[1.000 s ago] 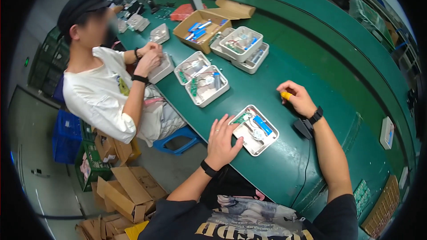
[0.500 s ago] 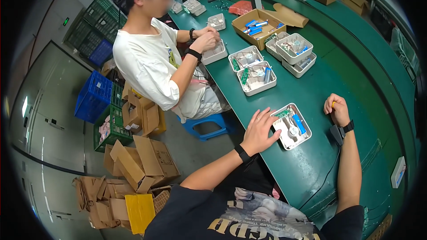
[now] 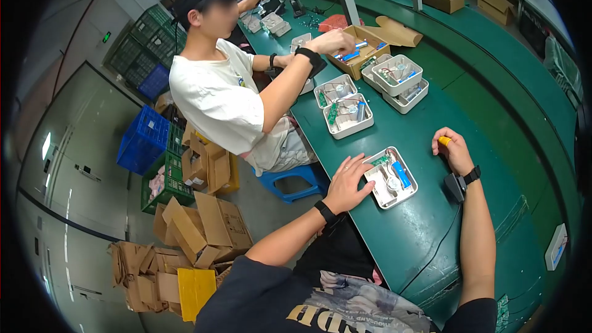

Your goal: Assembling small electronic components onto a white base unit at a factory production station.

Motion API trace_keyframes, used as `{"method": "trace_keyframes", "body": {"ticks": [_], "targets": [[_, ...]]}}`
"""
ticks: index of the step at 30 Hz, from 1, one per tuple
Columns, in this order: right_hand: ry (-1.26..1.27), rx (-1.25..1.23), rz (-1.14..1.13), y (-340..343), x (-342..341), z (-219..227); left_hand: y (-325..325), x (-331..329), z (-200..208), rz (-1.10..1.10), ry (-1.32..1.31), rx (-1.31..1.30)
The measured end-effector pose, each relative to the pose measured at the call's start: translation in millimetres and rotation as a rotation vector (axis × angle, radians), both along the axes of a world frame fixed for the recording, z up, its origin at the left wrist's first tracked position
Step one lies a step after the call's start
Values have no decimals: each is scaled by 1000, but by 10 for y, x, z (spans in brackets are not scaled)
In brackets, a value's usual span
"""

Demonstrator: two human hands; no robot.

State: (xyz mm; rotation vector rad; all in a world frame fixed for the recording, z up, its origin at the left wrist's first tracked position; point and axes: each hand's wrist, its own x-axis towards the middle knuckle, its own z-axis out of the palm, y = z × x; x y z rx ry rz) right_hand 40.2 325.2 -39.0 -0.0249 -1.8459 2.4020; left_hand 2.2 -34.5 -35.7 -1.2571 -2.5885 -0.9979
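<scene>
A white plastic housing (image 3: 392,178) lies open side up before me, holding a blue cylindrical battery (image 3: 401,174), a round white part (image 3: 393,183) and a green circuit board (image 3: 380,160) with thin wires. My left hand (image 3: 347,184) is spread out, fingertips at the housing's left rim. To the right of the housing, apart from it, my right hand (image 3: 456,154) hovers with curled fingers and a yellow band (image 3: 444,140) around one finger. Whether anything is inside those fingers is hidden. A black device with a cable is strapped to my right wrist.
Similar filled housings (image 3: 349,117) stand farther up the green bench, some stacked (image 3: 398,77). Behind them is a cardboard box (image 3: 356,68) of blue batteries, with a co-worker's hand (image 3: 333,43) over it. Another white housing (image 3: 556,246) is at far right. A cable (image 3: 435,268) crosses the bench.
The co-worker's hand has gone from a housing to the battery box. My right hand has turned slightly, showing more of the yellow band. My left hand stays by the housing; the view has shifted a little.
</scene>
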Motion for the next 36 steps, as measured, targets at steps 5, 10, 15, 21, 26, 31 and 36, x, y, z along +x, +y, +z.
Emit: {"method": "trace_keyframes", "body": {"ticks": [5,10,15,21,26,31,36], "targets": [[-10,8,43,77,-25,5,52,-3,4,5,-12,-10],[-55,50,17,-84,-11,225,-22,-18,-8,17,-8,-6],[-19,60,14,60,-23,49,23,-46,-46,-2,40,-3],[-57,53,33,3,-8,53,2,-7,52,-6,-28,-32],[-17,16,105,45,-13,-58,-27,18,20,-8,-17,-14],[-55,5,62,73,34,15,6,-19,25,-31,-21,-4],[-87,40,37,61,25,82,28,-17,5,-19,-30,-24]]}}
